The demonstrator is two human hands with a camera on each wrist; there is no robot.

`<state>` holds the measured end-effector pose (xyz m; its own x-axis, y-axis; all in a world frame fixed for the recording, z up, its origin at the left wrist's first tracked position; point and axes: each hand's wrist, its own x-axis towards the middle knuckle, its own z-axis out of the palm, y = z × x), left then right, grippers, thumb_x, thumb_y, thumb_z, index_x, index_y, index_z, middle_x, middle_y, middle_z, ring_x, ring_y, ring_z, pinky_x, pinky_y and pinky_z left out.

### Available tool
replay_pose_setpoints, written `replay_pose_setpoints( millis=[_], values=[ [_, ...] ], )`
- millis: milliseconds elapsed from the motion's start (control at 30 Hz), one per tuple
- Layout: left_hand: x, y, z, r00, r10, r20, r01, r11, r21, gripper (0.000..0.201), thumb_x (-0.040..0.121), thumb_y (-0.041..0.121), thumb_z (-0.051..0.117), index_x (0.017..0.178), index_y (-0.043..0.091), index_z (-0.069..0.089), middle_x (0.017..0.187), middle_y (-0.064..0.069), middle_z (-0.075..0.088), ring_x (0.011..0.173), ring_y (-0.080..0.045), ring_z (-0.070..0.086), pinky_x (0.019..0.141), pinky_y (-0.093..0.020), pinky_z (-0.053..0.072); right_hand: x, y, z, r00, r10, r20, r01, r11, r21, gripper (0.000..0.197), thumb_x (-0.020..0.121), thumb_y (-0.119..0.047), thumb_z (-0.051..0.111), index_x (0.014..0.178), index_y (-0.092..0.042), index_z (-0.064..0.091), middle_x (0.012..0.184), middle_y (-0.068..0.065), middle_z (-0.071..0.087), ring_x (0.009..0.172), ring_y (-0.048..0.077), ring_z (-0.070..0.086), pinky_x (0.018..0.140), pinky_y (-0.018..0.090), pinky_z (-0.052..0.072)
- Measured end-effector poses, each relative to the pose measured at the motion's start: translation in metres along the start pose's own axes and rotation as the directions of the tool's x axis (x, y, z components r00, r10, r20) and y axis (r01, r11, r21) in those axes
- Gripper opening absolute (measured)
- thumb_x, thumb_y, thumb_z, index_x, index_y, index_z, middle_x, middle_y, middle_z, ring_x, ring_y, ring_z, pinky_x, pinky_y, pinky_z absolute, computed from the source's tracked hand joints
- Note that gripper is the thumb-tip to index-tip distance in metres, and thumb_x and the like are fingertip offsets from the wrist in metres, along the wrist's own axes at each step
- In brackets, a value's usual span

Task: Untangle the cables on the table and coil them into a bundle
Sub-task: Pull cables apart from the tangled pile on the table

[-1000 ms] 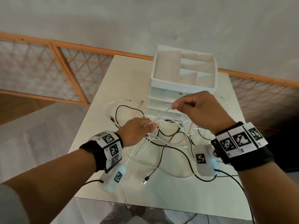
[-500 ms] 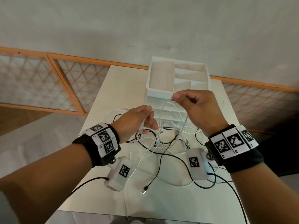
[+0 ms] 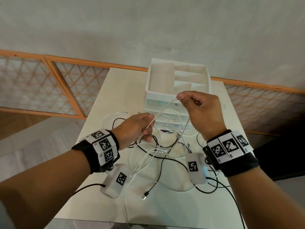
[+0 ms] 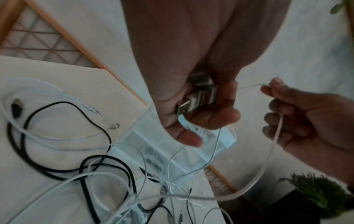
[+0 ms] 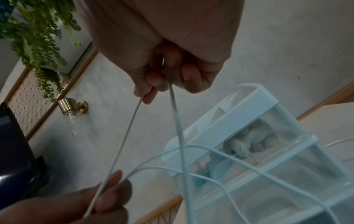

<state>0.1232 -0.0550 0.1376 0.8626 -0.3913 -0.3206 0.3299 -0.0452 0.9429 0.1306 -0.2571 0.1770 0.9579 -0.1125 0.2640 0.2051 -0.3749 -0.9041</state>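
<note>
With the left hand (image 3: 138, 128) and right hand (image 3: 200, 111) both pinching one white cable (image 3: 162, 111) lifted above the tangle (image 3: 158, 154) mid-counter, untangling looks barely begun; next, draw that strand free.

The left hand (image 4: 191, 84) curls round something metallic and blocky — too blurred and too buried in the fingers to name. Where the white cable (image 3: 165, 109) runs inside the right hand (image 3: 203, 113) is hidden by the knuckles. On the table (image 3: 115, 90) the black cables (image 3: 166, 160) and white ones cross so thickly that no single one can be followed through. Round pale things sit in the drawer unit (image 5: 268, 136) — blurred behind its clear front. Both forearms are cut off by the head view's lower edge.
</note>
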Motion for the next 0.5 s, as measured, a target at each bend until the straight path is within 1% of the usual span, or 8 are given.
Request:
replay_pose_setpoints(
  millis=[67, 133, 200, 233, 267, 333, 400, 500],
  values=[
    [-0.001, 0.003, -0.004, 1.0, -0.006, 0.007, 0.006, 0.999, -0.043, 0.035, 0.106, 0.034, 0.036, 0.083, 0.01, 0.049, 0.052, 0.004, 0.035, 0.05, -0.017, 0.036, 0.06, -0.034, 0.044, 0.002, 0.004, -0.005, 0.999, 0.014, 0.041, -0.013, 1.0, -0.019, 0.01, 0.092, -0.026, 0.071, 0.095, -0.022, 0.079, 0.086, 0.002, 0.078, 0.084, 0.027, 0.069, 0.079, 0.037, 0.058],
    [-0.002, 0.009, -0.006, 1.0, 0.006, 0.02, -0.006, 1.0, -0.015, 0.039, 0.103, 0.042, 0.038, 0.085, 0.009, 0.05, 0.055, 0.003, 0.034, 0.049, -0.016, 0.033, 0.056, -0.031, 0.045, 0.0, 0.01, -0.007, 0.996, 0.036, 0.083, -0.035, 0.999, -0.02, 0.009, 0.091, -0.025, 0.072, 0.094, -0.022, 0.08, 0.087, -0.005, 0.078, 0.085, 0.017, 0.072, 0.084, 0.03, 0.058],
    [-0.004, 0.017, -0.005, 0.999, 0.048, 0.016, -0.049, 0.995, 0.082, 0.037, 0.102, 0.039, 0.042, 0.083, 0.008, 0.049, 0.054, 0.003, 0.032, 0.049, -0.016, 0.034, 0.052, -0.025, 0.048, -0.004, 0.017, -0.006, 0.99, 0.026, 0.141, -0.023, 0.999, -0.023, 0.007, 0.09, -0.025, 0.073, 0.092, -0.022, 0.079, 0.076, -0.005, 0.074, 0.067, 0.016, 0.067, 0.071, 0.028, 0.056],
    [-0.004, 0.021, -0.005, 0.998, 0.065, 0.008, -0.066, 0.99, 0.121, 0.034, 0.103, 0.034, 0.043, 0.082, 0.008, 0.049, 0.053, 0.004, 0.031, 0.048, -0.016, 0.033, 0.047, -0.023, 0.045, -0.006, 0.022, -0.005, 0.985, 0.021, 0.174, -0.016, 0.999, -0.029, 0.007, 0.09, -0.025, 0.073, 0.092, -0.022, 0.079, 0.065, -0.004, 0.066, 0.055, 0.014, 0.056, 0.061, 0.026, 0.049],
    [-0.005, 0.024, -0.006, 0.997, 0.081, 0.002, -0.08, 0.986, 0.146, 0.033, 0.104, 0.031, 0.043, 0.081, 0.008, 0.049, 0.052, 0.005, 0.029, 0.046, -0.015, 0.029, 0.043, -0.022, 0.04, -0.008, 0.027, -0.005, 0.978, 0.027, 0.205, -0.019, 0.999, -0.038, 0.007, 0.089, -0.026, 0.075, 0.093, -0.021, 0.077, 0.057, -0.003, 0.055, 0.049, 0.011, 0.045, 0.055, 0.023, 0.042],
    [-0.008, 0.036, -0.009, 0.992, 0.124, -0.001, -0.123, 0.981, 0.149, 0.032, 0.103, 0.031, 0.044, 0.081, 0.009, 0.051, 0.05, 0.007, 0.028, 0.043, -0.011, 0.023, 0.039, -0.021, 0.03, -0.011, 0.043, -0.007, 0.963, 0.087, 0.257, -0.05, 0.988, -0.145, 0.011, 0.086, -0.027, 0.076, 0.095, -0.024, 0.07, 0.052, -0.009, 0.044, 0.045, 0.006, 0.036, 0.051, 0.019, 0.037],
    [-0.011, 0.056, -0.015, 0.98, 0.194, -0.046, -0.19, 0.979, 0.075, 0.031, 0.102, 0.031, 0.046, 0.079, 0.011, 0.053, 0.05, 0.007, 0.028, 0.04, -0.01, 0.021, 0.038, -0.019, 0.028, -0.016, 0.069, -0.012, 0.93, 0.231, 0.286, -0.092, 0.9, -0.427, 0.008, 0.089, -0.029, 0.071, 0.087, -0.027, 0.064, 0.053, -0.014, 0.047, 0.05, 0.003, 0.046, 0.058, 0.019, 0.044],
    [-0.017, 0.083, -0.029, 0.944, 0.304, -0.129, -0.32, 0.937, -0.138, 0.032, 0.1, 0.031, 0.049, 0.074, 0.013, 0.05, 0.05, 0.007, 0.028, 0.038, -0.008, 0.022, 0.037, -0.02, 0.027, -0.02, 0.097, -0.024, 0.86, 0.471, 0.196, -0.173, 0.631, -0.756, 0.034, 0.094, -0.038, 0.052, 0.063, -0.024, 0.05, 0.064, -0.008, 0.053, 0.074, 0.023, 0.063, 0.078, 0.032, 0.048]
  ],
)
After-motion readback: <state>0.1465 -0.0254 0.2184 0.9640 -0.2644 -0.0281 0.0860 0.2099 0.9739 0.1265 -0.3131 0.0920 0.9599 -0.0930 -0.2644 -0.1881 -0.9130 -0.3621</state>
